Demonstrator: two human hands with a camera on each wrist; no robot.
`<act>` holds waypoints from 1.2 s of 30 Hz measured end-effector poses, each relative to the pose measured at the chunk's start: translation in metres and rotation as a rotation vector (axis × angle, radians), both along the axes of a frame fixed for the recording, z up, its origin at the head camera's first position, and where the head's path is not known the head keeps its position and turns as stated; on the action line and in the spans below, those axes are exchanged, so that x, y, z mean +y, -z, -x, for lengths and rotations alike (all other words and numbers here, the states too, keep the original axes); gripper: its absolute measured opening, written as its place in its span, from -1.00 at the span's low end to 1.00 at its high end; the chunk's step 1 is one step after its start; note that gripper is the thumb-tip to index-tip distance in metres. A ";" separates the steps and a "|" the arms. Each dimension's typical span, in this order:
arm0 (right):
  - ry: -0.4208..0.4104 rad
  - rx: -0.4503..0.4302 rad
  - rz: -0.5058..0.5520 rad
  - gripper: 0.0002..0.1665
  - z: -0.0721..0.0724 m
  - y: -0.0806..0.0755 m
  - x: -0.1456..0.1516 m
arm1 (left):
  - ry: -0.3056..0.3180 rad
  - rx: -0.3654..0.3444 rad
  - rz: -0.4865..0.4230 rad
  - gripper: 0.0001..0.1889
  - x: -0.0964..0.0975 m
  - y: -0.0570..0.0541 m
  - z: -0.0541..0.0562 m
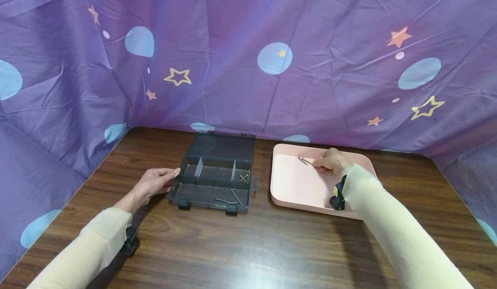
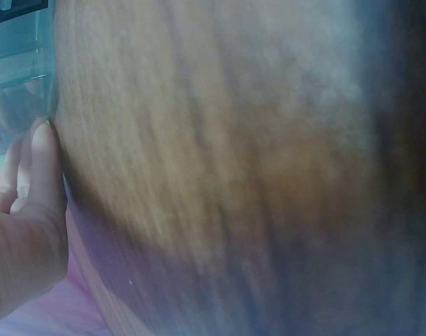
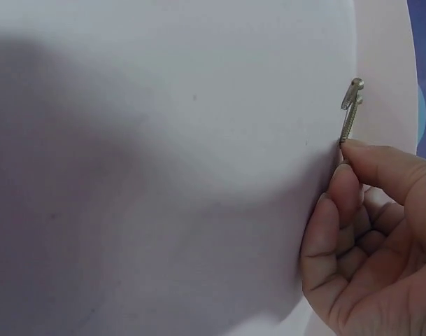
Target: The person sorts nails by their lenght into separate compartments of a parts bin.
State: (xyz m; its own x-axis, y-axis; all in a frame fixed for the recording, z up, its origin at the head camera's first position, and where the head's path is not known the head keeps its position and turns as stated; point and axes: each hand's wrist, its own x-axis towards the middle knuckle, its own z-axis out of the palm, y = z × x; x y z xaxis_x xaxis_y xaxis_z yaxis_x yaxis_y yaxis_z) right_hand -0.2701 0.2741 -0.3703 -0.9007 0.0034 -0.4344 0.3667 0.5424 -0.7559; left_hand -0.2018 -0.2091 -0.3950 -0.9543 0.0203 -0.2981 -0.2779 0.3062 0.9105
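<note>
A dark translucent organizer box lies with its lid folded back. My left hand grips its left edge, thumb tip at the wall; the left wrist view shows the fingers at the clear box's corner. Brass-coloured screws lie in the right small compartment, and several longer grey screws in the long front one. Over the pink tray, my right hand pinches a screw between thumb and index finger. Another screw overlaps it near the head.
The box and tray stand side by side on a dark wood-grain table. A purple cloth with stars and blue circles hangs behind the table and at its sides. Black wrist cameras sit on both sleeves.
</note>
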 end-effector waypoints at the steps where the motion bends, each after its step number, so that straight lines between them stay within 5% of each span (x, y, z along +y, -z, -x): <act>1: 0.004 -0.002 0.004 -0.87 0.000 0.000 0.000 | 0.001 0.001 -0.001 -0.44 0.000 0.000 0.000; 16: 0.017 0.021 -0.013 -0.93 -0.002 0.000 -0.002 | 0.003 0.001 -0.004 -0.44 0.001 -0.001 -0.001; 36: -0.070 -0.034 -0.061 -0.85 0.000 -0.009 -0.002 | 0.000 0.005 0.005 -0.43 -0.001 0.000 0.001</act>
